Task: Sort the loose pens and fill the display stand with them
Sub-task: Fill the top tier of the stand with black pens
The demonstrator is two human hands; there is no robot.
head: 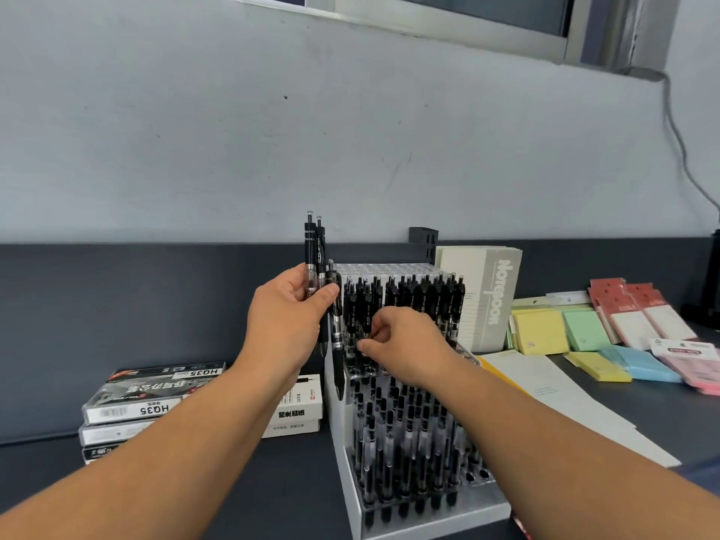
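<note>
Pens [310, 243]: L hand [290, 305] grips 3, R hand [405, 337] 1

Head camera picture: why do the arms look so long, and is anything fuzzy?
In the head view the wide lens stretches the left arm and right arm toward the bottom corners; light is soft and even, no hard shadows; in the same view the pens low in the display stand look hazy behind clear plastic.

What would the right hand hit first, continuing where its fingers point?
Pointing left, the right hand pinches one of the black pens in the display stand's upper tier; going on, it would first meet its neighbours, then probably the pen bundle in the left hand. Depth unclear.
</note>
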